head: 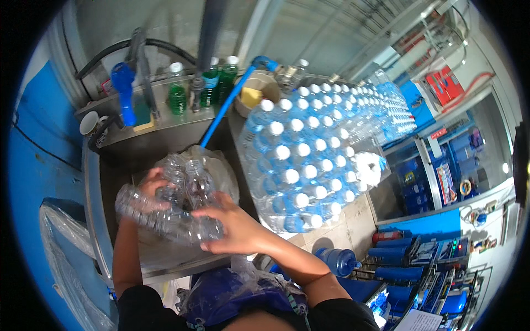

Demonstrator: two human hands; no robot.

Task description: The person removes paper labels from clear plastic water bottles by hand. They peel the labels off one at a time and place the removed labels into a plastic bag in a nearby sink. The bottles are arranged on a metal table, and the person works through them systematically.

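Note:
Over a stainless steel sink (165,265), both my hands hold several empty clear plastic bottles (169,223) between them. My left hand (155,190) is behind the bottles on the left, its fingers partly hidden by them. My right hand (236,227) grips the bottles from the right, thumb and fingers spread around their ends. One bottle lies crosswise in front; others point up and away. Behind them in the sink is a cloudy plastic bag (221,169). A blue pipe (227,103) slants down into the sink.
Many filled bottles with white caps (302,149) crowd the counter to the right. Behind the sink stand green-liquid bottles (177,93), a bucket (271,89) with a yellow sponge, a faucet (143,74) and a mug (89,123). A large blue water jug (337,261) lies at lower right.

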